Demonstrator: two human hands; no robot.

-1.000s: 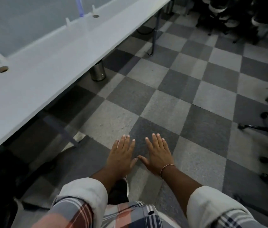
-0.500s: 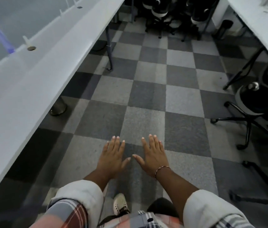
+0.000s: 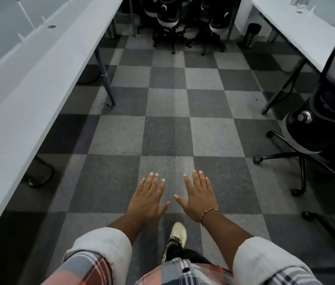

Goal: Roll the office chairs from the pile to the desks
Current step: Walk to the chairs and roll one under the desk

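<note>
A pile of black office chairs [image 3: 172, 21] with white-trimmed seats stands bunched at the far end of the aisle. One more black office chair [image 3: 324, 128] stands at the right desk [image 3: 298, 31]. A long white desk [image 3: 29, 89] runs along the left. My left hand [image 3: 147, 199] and my right hand [image 3: 199, 197] hover side by side, palms down, fingers straight, above the checkered carpet, holding nothing. Both are far from the chairs.
Grey and dark checkered carpet [image 3: 168, 130] forms the aisle between the two desks. A desk leg [image 3: 105, 77] stands at the left. A dark bin [image 3: 251, 34] sits at the far right, another bin [image 3: 39, 173] under the left desk. My shoe [image 3: 177, 235] steps forward.
The view has swung to the right and down the aisle: the chair pile and the right desk with its chair have come into sight. My hands stay flat and empty.
</note>
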